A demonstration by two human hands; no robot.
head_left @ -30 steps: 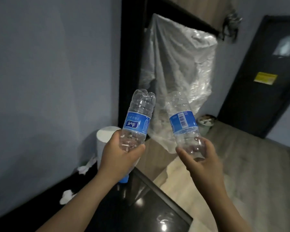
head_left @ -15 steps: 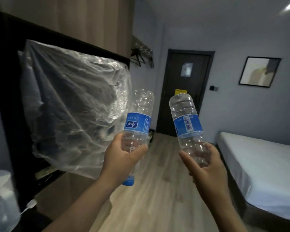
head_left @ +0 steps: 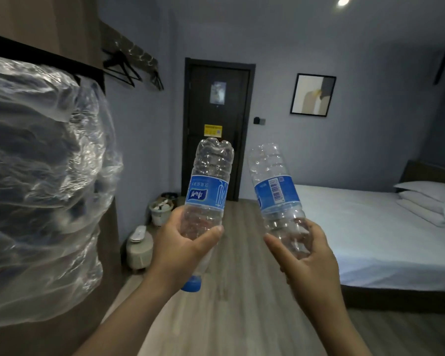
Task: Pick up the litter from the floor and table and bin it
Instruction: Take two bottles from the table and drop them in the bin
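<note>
My left hand (head_left: 180, 249) grips an empty clear plastic bottle (head_left: 208, 181) with a blue label, held upside down so its blue cap points at the floor. My right hand (head_left: 307, 258) grips a second empty blue-labelled bottle (head_left: 274, 186), also base up and tilted left. Both bottles are raised in front of me at chest height, a small gap between them. A small white bin (head_left: 162, 209) holding pale litter stands on the floor by the left wall, near the dark door.
A large clear plastic sheet (head_left: 41, 181) covers something on the left. A round pale stool (head_left: 139, 249) stands by the wall before the bin. A bed (head_left: 370, 235) with white sheets fills the right. Wooden floor (head_left: 237, 317) runs between them to the door (head_left: 216, 124).
My view has swung right from the dark table and wall to face down the room. The bin, door and bed have come into sight. Both hands keep holding their bottles.
</note>
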